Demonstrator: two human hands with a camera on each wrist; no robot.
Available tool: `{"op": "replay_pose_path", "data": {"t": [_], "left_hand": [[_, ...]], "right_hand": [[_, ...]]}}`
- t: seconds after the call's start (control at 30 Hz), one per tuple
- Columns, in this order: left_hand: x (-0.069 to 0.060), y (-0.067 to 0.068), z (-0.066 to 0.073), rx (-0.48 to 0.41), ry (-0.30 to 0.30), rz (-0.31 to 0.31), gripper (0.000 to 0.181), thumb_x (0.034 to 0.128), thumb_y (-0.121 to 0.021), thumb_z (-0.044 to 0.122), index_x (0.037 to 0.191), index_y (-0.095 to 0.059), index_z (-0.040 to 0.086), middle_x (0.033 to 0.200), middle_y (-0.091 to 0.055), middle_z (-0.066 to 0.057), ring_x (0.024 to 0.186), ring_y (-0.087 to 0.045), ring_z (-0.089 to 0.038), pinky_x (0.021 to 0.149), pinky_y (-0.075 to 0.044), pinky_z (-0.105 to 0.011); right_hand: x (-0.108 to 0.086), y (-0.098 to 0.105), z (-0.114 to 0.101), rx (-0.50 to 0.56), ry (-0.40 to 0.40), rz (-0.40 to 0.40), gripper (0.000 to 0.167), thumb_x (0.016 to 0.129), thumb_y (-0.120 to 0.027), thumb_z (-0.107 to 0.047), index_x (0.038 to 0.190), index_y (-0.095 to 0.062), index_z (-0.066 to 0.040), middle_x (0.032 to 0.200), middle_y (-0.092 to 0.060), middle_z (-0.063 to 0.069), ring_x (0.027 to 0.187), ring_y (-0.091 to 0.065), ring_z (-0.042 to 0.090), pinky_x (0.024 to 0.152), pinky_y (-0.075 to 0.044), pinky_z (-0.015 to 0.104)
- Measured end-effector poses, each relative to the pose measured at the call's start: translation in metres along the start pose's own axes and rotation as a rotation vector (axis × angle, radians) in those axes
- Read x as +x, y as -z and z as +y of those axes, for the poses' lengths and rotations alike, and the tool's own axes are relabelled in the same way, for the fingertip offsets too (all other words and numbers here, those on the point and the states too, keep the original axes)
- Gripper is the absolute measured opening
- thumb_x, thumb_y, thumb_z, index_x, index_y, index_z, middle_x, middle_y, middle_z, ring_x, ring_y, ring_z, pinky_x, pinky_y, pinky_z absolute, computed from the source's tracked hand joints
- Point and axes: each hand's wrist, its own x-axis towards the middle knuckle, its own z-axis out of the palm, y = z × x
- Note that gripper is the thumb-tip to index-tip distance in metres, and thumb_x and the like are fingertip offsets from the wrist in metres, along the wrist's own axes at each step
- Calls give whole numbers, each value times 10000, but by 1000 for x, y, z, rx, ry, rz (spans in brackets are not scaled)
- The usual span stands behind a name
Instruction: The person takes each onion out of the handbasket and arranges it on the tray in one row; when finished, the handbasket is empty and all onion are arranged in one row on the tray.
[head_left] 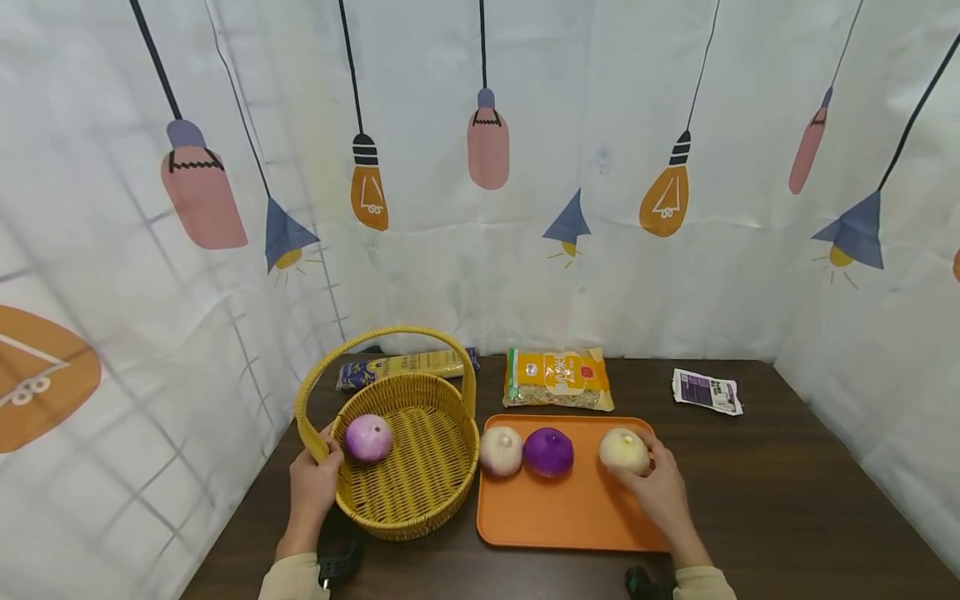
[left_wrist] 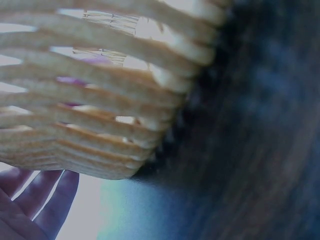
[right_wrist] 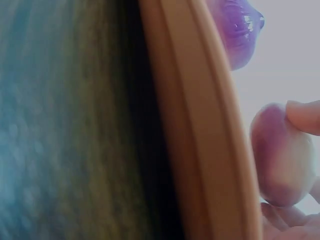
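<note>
1. In the right hand: gripped between thumb and fingers, a round onion-like bulb, creamy white with a yellowish crown from above, flushed purple in the right wrist view. Held at the right end of the orange tray; cannot tell whether resting on it.
2. In the left hand: held by thumb and fingers, the left side of a yellow wicker basket, beside the foot of its tall arched handle.
3. Inside the basket, near the left wall: a mauve bulb, mottled with white.
4. Toward the tray's far left corner: a whitish bulb and a deep purple bulb, side by side.
5. Right of these, a strip of bare orange before the gripped bulb; more toward the near edge. Basket rim just beside the tray's left edge.
6. Farther back on the dark wood-grain tabletop: a yellow-and-blue packet, an orange packet, a white-and-purple packet.
7. Around the back and sides: a creased white curtain, printed with hanging lamps.
</note>
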Motion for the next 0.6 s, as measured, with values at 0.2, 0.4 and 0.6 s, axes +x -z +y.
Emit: {"op": "replay_pose_path", "data": {"t": [0.2,0.4,0.6], "left_hand": [[2,-1,0,-46,0,-8,255,922,-508,105,1104,-650,-3,1337,-596,-124,1164,-527,-211,799,-332,-34],[2,-1,-1,-56,-7,-13,262,924,-505,105,1109,-644,-17,1346,-584,-147,1212,-520,-243,794,-318,-16],[2,-1,-2,-64,-3,-17,371,939,-504,125,1268,-613,-7,1343,-582,-162,1228,-512,-252,796,-312,0]], "right_hand": [[-1,-3,1,-30,29,-42,786,776,-819,-273,1420,-423,-55,1360,-438,249,1160,-496,409,877,-423,496],[0,-7,2,-6,48,-64,756,775,-820,-214,1407,-437,-53,1367,-477,206,1110,-532,355,832,-437,398],[0,-12,4,18,78,-73,762,764,-821,-139,1400,-431,13,1358,-498,246,1084,-552,358,863,-446,424]]}}
